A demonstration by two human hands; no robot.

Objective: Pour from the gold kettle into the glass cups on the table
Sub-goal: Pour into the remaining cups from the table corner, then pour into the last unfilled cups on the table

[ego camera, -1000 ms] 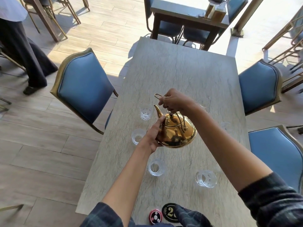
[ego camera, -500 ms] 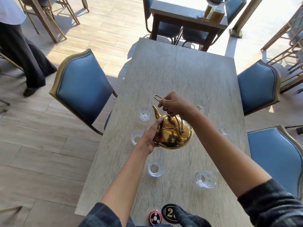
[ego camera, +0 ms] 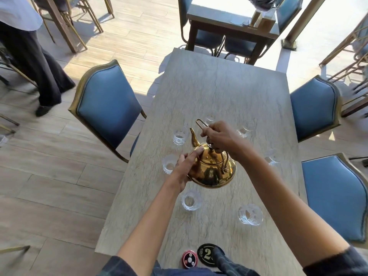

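Change since a second ago: you have brought the gold kettle (ego camera: 212,168) upright; its spout (ego camera: 193,137) has drawn back from the cup (ego camera: 180,135) just beyond your left hand.

Hands: your right hand (ego camera: 221,137) is closed around the wire handle (ego camera: 201,123) above the lid; your left hand (ego camera: 186,166) is pressed flat against the kettle's side. The kettle hangs above the table (ego camera: 219,92), between your hands.

Cups: one (ego camera: 169,164) just left of your left hand, one (ego camera: 191,200) below your left wrist, one (ego camera: 250,214) under your right forearm, one (ego camera: 247,127) beyond your right hand, one (ego camera: 270,157) right of it. All look clear; contents cannot be told.

Room: the tabletop beyond your hands is bare to its far edge. The left edge runs close beside the left cups, with a blue chair (ego camera: 107,108) past it. A number disc (ego camera: 208,254) and a red call button (ego camera: 190,259) sit by your sleeves.
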